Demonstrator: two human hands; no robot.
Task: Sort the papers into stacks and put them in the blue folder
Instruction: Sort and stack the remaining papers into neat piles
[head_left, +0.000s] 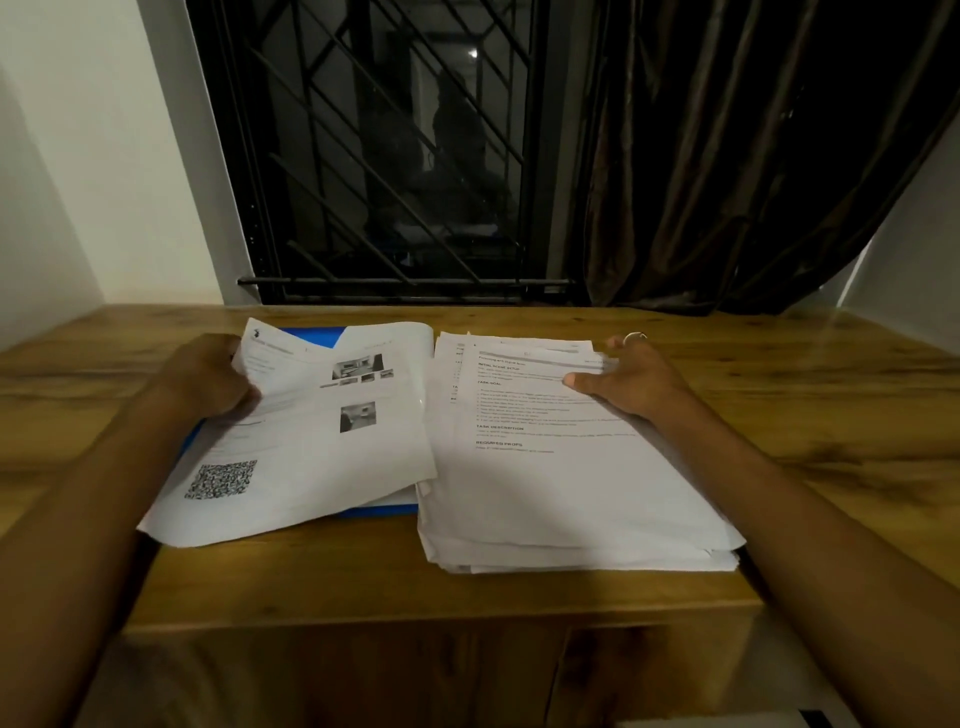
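A blue folder (311, 336) lies on the wooden table, mostly covered by a printed sheet (322, 431) with photos and a QR code. My left hand (208, 376) grips that sheet's left edge, fingers curled round it. To the right sits a thick stack of white papers (561, 493) with printed text on top. My right hand (631, 376), wearing a ring, rests on the stack's upper right part with fingers spread and fairly straight.
The wooden table (805, 415) runs back to a barred dark window (395, 156) and a brown curtain (753, 156). White walls (78, 182) close in on the left. The table's front edge (441, 618) is near me.
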